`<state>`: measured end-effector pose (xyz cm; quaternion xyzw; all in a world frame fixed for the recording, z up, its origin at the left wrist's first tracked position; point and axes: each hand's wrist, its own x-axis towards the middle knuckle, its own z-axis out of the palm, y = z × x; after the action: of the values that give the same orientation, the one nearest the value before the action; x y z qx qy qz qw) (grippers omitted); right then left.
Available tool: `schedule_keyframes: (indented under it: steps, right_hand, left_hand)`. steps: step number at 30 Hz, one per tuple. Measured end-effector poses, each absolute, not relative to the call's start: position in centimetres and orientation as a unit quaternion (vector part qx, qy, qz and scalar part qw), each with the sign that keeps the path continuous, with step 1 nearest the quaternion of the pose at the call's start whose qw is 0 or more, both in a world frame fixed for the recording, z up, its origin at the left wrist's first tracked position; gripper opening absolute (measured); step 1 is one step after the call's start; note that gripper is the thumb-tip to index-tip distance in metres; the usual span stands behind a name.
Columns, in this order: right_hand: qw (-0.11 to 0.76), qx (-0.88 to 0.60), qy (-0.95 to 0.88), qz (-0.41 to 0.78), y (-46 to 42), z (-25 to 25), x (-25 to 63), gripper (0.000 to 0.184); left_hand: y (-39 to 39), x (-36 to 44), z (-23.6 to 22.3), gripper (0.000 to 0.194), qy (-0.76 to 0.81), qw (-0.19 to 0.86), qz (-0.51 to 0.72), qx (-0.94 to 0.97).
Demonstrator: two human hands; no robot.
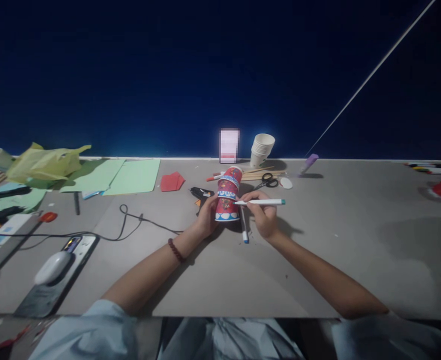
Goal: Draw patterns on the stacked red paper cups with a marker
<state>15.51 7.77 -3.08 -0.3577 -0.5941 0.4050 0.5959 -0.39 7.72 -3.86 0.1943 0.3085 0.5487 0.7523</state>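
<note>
My left hand (pixel 207 218) grips a tilted column of red, blue and white patterned paper cups (pixel 228 206) from its left side, fingers partly hidden behind it. A white marker (pixel 267 202) with a green end is pinched in my right hand (pixel 265 218), its tip at the lowest cup's side. On the table below lies another white marker (pixel 245 231) with a blue end. A black glue gun (pixel 202 193) rests just left of the cups. Beyond my right hand are black-handled scissors (pixel 268 180) and a white disc (pixel 286 183).
White paper cups (pixel 261 149) stand stacked at the back, near wooden sticks (pixel 256 176) and a purple object (pixel 309 163). Leftward are red paper (pixel 171 181), green sheets (pixel 136 178), a yellow bag (pixel 46 164), a power strip (pixel 8 237) and a black cable (pixel 108 239).
</note>
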Motion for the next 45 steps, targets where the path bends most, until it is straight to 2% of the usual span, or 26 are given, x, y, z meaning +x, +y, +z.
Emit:
schedule_keyframes:
  steps: [20,35,45]
  right_hand:
    - [0.563,-0.371,-0.679,0.291,7.2,-3.2,15.7,0.007]
    - [0.568,-0.376,-0.679,0.273,7.1,-3.4,15.6,0.008]
    - [0.565,-0.353,-0.682,0.302,6.7,-2.7,15.4,0.011]
  left_hand:
    - [7.5,-0.3,-3.9,0.028,0.317,0.742,0.562,0.183]
    - [7.5,-0.3,-4.0,0.027,0.317,0.735,0.57,0.185]
    - [7.6,-0.3,-4.0,0.029,0.31,0.738,0.568,0.19]
